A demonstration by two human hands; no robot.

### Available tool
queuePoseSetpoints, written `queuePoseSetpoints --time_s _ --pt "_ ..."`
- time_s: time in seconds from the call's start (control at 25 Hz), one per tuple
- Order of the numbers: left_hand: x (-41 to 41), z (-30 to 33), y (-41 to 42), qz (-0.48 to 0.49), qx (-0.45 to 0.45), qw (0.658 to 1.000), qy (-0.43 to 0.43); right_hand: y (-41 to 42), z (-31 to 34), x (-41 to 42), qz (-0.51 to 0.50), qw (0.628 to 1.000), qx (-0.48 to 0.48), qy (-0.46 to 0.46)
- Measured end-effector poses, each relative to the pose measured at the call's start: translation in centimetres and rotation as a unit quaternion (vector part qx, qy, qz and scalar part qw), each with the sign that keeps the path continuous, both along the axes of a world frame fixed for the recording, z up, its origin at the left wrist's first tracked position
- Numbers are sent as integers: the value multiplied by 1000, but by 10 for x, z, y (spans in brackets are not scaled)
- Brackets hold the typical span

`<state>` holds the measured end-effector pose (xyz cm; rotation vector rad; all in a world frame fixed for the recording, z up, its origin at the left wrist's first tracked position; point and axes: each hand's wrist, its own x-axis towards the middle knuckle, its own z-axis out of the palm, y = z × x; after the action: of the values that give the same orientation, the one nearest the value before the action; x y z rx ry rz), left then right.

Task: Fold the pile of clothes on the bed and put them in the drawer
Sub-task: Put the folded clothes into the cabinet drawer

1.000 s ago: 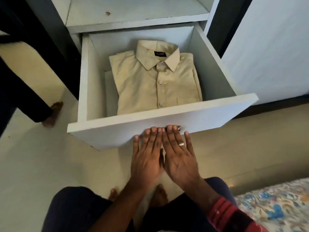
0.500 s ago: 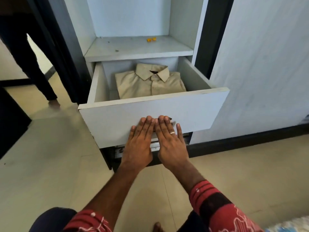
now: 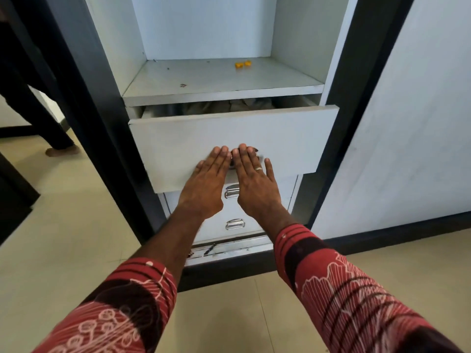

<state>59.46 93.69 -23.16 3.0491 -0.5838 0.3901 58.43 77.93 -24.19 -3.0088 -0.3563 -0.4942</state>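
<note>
1. The room has a pale tiled floor (image 3: 63,225) and a white wardrobe (image 3: 209,26) with dark frame posts; a white door panel (image 3: 407,123) stands to the right, above a dark skirting strip.
2. An open shelf (image 3: 219,80) sits just above the drawer (image 3: 280,138). Two small yellow bits (image 3: 243,64) lie near its back, and a few dark specks mark its front part.
3. The drawer juts out from the wardrobe only a little, leaving a narrow gap under the shelf. In that gap a strip of beige folded shirt (image 3: 237,104) shows inside the drawer.
4. The left hand (image 3: 206,184) and right hand (image 3: 254,184) lie flat side by side against the drawer front, fingers straight and close together, tips near the drawer's metal handle (image 3: 257,153), which they mostly hide. A ring (image 3: 258,168) sits on one right finger.
5. Below the drawer are two more drawer fronts with metal handles (image 3: 234,224), and a metal rail (image 3: 229,248) shows at the base.
6. Both forearms wear red patterned sleeves (image 3: 344,289).
7. Floor space lies open to the left and right of the arms. At far left another person's dark trouser leg and bare foot (image 3: 62,150) stand near the dark post.
8. No writing or label can be read.
</note>
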Motion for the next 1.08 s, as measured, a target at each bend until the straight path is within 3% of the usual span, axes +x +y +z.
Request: queuePoseSetpoints --time_s 0.48,0.8,1.08 --pt "90 -4 19 -11 8 1000 -5 18 -4 88 -33 999 -39 -8" --pt "75 -31 0 0 -46 999 1 17 -27 84 -32 998 15 -48" --pt "50 -131 2 1 50 982 182 2 -129 56 -14 982 -54 180"
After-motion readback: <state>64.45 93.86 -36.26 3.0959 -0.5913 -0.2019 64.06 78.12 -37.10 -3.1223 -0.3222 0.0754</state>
